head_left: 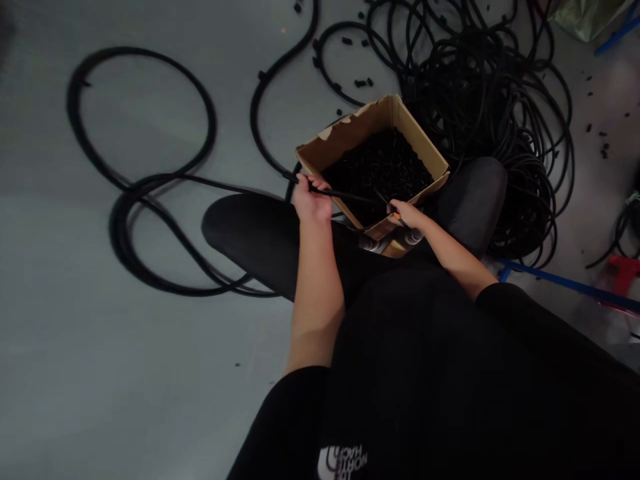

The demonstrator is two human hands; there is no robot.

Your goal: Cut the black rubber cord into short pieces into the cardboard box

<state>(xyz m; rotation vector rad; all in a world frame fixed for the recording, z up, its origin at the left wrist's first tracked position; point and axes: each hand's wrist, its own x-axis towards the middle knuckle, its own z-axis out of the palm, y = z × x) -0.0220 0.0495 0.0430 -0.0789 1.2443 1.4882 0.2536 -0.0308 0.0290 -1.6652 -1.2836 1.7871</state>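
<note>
A black hose [350, 197] was stretched over a cardboard box [418, 133], by whose walls many small black pieces [385, 157] were enclosed. At the box's eight o'clock, the hose was gripped by the left hand [313, 197], its fingers curled around it. At five o'clock, an orange-marked tool [397, 217] was clasped in the right hand [406, 213]; how each finger was placed could not be told. Loose loops [73, 100] were spread toward nine o'clock, a tangled heap [475, 100] toward two.
</note>
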